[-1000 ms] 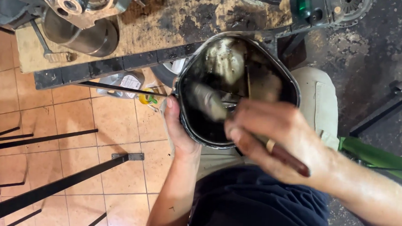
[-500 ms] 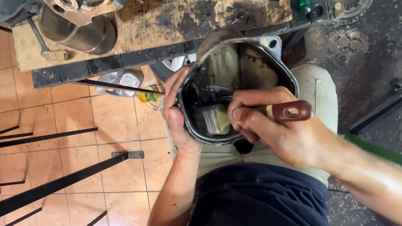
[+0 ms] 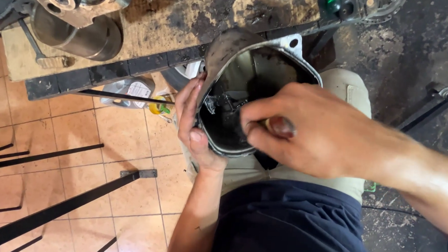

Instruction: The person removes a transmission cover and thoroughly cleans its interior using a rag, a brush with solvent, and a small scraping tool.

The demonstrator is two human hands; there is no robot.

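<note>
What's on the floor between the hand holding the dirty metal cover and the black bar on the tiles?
In the head view, only bare tiles lie between the left hand and the black bar.

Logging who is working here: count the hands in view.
2. The left hand grips the near-left rim of the dirty metal housing; the right hand reaches into it, closed on a tool handle. None look hidden.

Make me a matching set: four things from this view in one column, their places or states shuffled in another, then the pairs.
1. left hand
2. right hand
3. grey jug
4. metal cover

a. on the tiled floor under the bench
b. resting on the lap, greasy inside
c. gripping the cover's rim
d. closed on a tool handle over the cover

Pairs: 1-c, 2-d, 3-a, 4-b
</note>
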